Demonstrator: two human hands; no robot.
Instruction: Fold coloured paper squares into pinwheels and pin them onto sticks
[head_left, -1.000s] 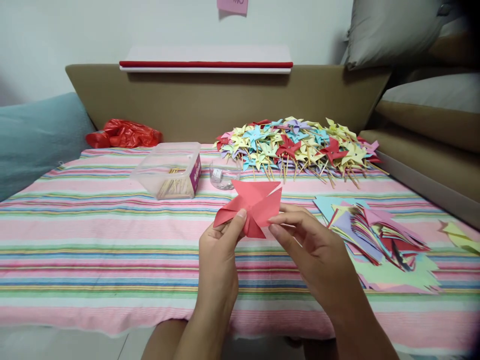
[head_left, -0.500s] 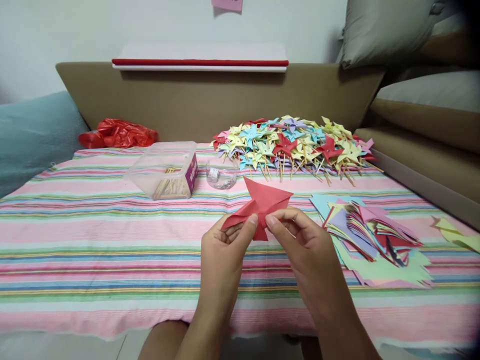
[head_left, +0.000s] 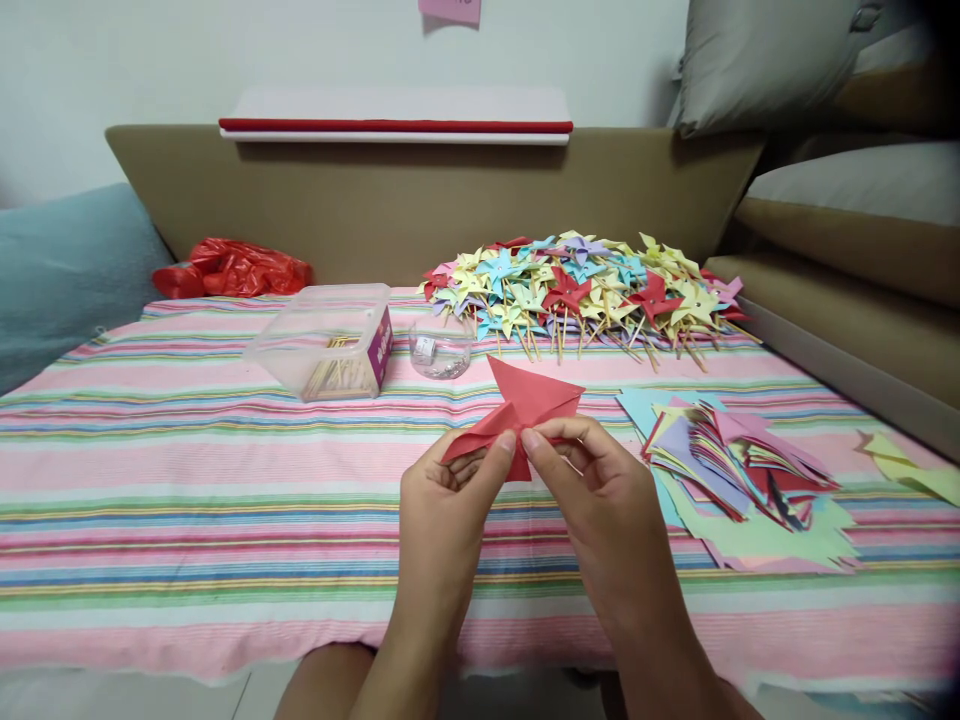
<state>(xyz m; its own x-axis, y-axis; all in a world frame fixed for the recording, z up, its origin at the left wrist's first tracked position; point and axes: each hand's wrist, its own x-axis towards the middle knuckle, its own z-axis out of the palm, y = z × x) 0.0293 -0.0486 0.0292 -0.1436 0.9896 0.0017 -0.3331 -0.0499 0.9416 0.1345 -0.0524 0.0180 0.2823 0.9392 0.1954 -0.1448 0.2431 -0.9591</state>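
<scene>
- Here is the red paper [head_left: 536,392], held above the striped cloth [head_left: 225,540] between the two hands, straight in front of the person, where both thumbs can reach its middle.
- The left hand [head_left: 452,490] is closed on it, thumb on top and fingers curled beneath, probably so the folded flaps stay gathered instead of springing apart.
- The right hand [head_left: 611,490] grips it too, thumb tip beside the left one near the centre; that pinch seems to help keep the folds down.
- One broad point of the paper stands free beyond the fingers, nothing pinning it.
- Over to the right lies the stack of paper [head_left: 750,475], likely there for easy reach.
- Farther off, the box [head_left: 381,345] keeps its thin sticks [head_left: 341,375] together, and the clear tub [head_left: 454,350] just beside it holds small bits too tiny to identify.
- At the back, pinwheels [head_left: 585,290] are heaped, presumably out of the way.
</scene>
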